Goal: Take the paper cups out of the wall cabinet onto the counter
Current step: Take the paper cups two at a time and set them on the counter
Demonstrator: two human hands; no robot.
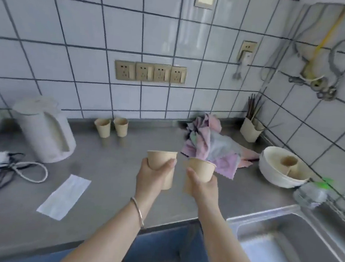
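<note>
Mid-placing: the left hand [150, 173] and right hand [203, 186] each wrap a paper cup [162, 158] [200, 169] above the counter [111, 165], which I judge should next go down toward twelve o'clock, beside the two standing cups [111, 126].

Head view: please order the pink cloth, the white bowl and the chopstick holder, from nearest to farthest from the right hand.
From the right hand:
1. Pink cloth, just behind the hand.
2. White bowl, to the right, by the side wall.
3. Chopstick holder, in the far right corner.
</note>
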